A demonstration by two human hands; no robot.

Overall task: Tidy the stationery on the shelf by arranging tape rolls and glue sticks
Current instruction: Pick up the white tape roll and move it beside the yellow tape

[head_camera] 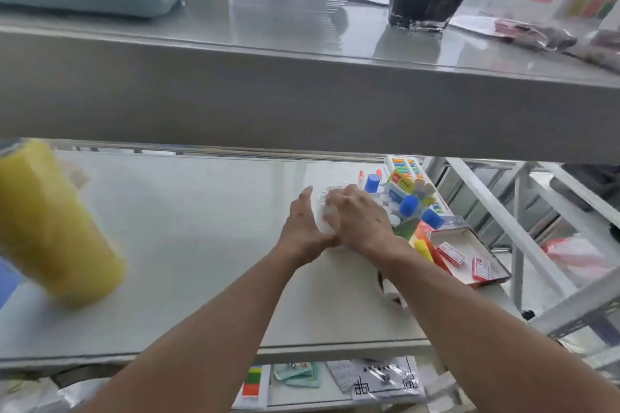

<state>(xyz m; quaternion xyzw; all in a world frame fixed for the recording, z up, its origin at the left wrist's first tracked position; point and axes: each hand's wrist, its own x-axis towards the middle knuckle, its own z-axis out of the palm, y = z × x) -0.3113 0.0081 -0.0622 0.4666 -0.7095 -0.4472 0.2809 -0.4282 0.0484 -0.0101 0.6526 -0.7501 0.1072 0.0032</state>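
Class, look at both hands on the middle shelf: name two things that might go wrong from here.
1. The clear stack squeezed between the left hand and right hand might slip.
2. The right hand may topple the blue-capped glue sticks crowded beside it.

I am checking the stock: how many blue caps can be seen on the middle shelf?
3. One blue cap stands at the back, one is just right of the right hand, one lies nearer the open red box. Others may be hidden behind the hands.
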